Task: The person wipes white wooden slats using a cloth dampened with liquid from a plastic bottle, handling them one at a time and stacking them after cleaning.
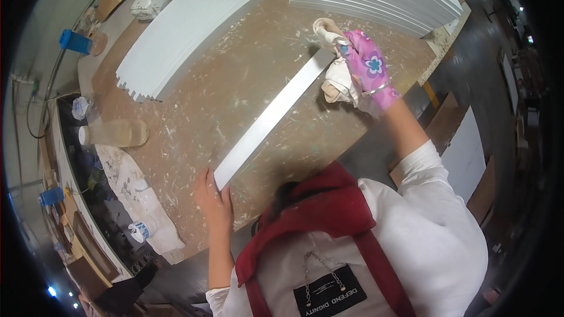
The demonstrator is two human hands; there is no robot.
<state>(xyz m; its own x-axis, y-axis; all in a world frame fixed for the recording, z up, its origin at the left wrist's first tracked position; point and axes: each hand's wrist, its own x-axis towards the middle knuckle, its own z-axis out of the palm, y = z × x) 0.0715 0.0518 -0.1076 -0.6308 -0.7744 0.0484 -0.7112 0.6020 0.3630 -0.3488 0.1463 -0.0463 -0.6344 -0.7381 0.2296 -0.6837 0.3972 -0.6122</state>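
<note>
Item: white strip [271,116], flat on table [205,105]. Left hand [214,202] presses near end, fingers spread. Right hand [365,69] (flowered glove) clamps rag [339,79] at far end. Step: wiping, apparently; next needs steady strip.

1. The one view comes from the camera on my head, looking steeply down over my own chest and apron onto the tabletop [235,82].
2. It faces forward and down; my forearms enter from the lower edge, my left hand [214,202] near, my right hand [358,70] farther out.
3. The wide lens bends straight edges toward the rim, and dark corners frame the picture.
4. It sits close: the tabletop fills most of the frame.
</note>
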